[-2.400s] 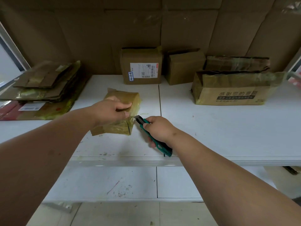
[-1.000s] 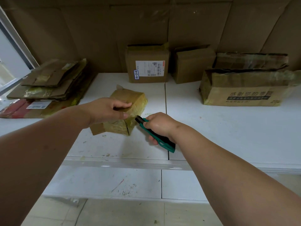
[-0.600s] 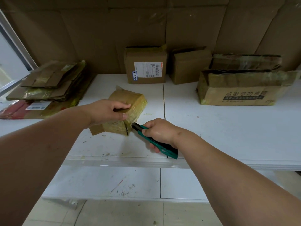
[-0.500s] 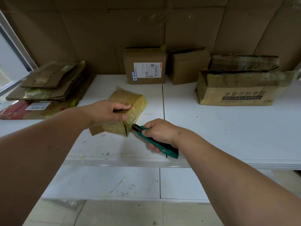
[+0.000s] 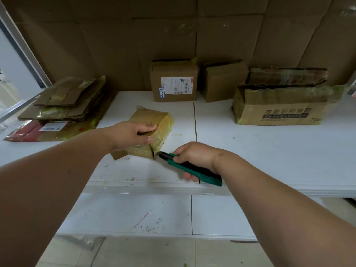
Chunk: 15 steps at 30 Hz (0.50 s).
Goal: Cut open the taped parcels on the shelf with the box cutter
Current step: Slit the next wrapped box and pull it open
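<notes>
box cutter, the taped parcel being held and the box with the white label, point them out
box cutter (image 5: 189, 167), head view, green handle
taped parcel (image 5: 160, 130), head view, right taped side
labelled box (image 5: 174, 81), head view, front face

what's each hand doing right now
Left hand: grips the taped parcel.
Right hand: holds the box cutter.

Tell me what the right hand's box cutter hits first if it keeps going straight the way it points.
The right hand points the box cutter up and left; its tip sits by the near corner of the taped parcel that the left hand holds. It would probably meet that corner first.
</notes>
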Tool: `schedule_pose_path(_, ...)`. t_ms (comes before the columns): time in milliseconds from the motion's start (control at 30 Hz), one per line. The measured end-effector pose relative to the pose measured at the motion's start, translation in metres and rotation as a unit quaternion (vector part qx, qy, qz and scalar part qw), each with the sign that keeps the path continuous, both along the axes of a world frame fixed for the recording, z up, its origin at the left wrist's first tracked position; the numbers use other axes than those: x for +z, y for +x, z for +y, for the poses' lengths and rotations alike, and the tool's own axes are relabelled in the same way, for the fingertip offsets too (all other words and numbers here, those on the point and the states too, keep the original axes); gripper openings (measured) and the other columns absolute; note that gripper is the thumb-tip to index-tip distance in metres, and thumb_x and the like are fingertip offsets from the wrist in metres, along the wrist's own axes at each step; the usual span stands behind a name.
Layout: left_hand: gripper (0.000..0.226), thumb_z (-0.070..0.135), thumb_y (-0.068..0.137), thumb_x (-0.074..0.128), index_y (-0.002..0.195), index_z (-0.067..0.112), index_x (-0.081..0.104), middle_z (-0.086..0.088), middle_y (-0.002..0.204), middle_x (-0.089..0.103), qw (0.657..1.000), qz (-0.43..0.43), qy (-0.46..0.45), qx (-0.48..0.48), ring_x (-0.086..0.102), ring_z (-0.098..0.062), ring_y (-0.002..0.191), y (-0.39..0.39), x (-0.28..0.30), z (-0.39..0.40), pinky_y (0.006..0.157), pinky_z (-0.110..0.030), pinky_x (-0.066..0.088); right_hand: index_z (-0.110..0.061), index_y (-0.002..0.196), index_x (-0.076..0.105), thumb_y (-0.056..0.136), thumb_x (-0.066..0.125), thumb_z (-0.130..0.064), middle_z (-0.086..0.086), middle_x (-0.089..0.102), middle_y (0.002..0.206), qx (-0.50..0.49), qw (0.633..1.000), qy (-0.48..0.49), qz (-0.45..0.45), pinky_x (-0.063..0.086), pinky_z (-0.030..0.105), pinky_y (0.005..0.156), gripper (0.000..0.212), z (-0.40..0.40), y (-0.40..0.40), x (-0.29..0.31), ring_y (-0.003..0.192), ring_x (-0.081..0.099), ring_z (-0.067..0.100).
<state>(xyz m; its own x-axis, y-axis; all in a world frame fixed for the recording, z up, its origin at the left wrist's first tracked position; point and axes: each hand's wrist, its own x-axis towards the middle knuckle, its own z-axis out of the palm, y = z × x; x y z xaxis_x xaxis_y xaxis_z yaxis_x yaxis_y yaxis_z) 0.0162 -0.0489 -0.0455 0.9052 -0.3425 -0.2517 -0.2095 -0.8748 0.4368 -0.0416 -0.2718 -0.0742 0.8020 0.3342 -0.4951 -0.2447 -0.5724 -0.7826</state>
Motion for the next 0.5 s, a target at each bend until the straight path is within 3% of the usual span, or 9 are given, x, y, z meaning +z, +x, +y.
schedule_pose_path(200, 0.054, 0.042, 0.095, 0.058, 0.144, 0.045, 0.038, 0.018, 0.157, 0.025, 1.0, -0.009, 0.0, 0.004, 0.025, -0.013, 0.144, -0.008, 0.001, -0.003, 0.11, -0.028, 0.021, -0.003, 0.105, 0.058, 0.1, 0.042, -0.014, 0.009, 0.062, 0.052, -0.062, 0.997, -0.045, -0.031, 0.05, 0.031, 0.054, 0.02, 0.004, 0.002, -0.003, 0.042, 0.058, 0.021)
schedule_pose_path(367, 0.054, 0.044, 0.096, 0.056, 0.146, 0.045, 0.036, 0.019, 0.158, 0.024, 1.0, -0.012, 0.002, 0.003, 0.024, -0.014, 0.145, -0.013, -0.001, -0.001, 0.113, -0.03, 0.02, -0.005, 0.096, 0.052, 0.099, 0.037, -0.009, 0.016, 0.06, 0.058, -0.066, 0.997, -0.037, -0.023, 0.045, 0.028, 0.05, 0.016, 0.015, -0.002, -0.006, 0.044, 0.054, 0.024)
schedule_pose_path(500, 0.054, 0.043, 0.096, 0.056, 0.146, 0.044, 0.036, 0.019, 0.158, 0.023, 1.0, -0.018, 0.004, 0.001, 0.023, -0.013, 0.145, -0.014, -0.002, -0.001, 0.114, -0.032, 0.02, -0.005, 0.099, 0.055, 0.097, 0.04, -0.009, 0.011, 0.061, 0.052, -0.048, 0.998, -0.029, -0.037, 0.045, 0.024, 0.046, 0.016, 0.019, -0.006, -0.009, 0.039, 0.055, 0.021)
